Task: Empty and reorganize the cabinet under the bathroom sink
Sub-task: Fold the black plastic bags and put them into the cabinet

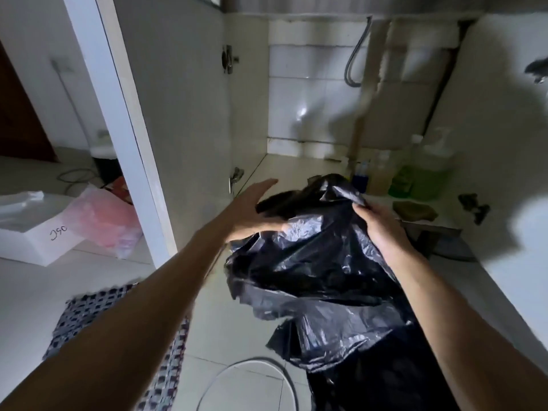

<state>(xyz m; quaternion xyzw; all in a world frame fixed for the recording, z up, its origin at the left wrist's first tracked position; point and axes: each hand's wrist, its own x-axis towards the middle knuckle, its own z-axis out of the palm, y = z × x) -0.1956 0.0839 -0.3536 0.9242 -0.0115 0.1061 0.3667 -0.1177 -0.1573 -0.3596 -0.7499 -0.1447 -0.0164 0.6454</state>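
Note:
A crumpled black plastic bag hangs in front of the open cabinet under the sink. My right hand grips the bag's upper right edge. My left hand is spread, fingers apart, with the thumb pressed against the bag's left side. Inside the cabinet at the back right stand a green-filled clear bottle, a pale bottle and a small blue container. A brownish rag lies on the cabinet floor near them.
The open cabinet door stands to the left. On the floor lie a white box, a pink plastic bag, a checked mat and a white round object. Pipes run down the tiled back wall.

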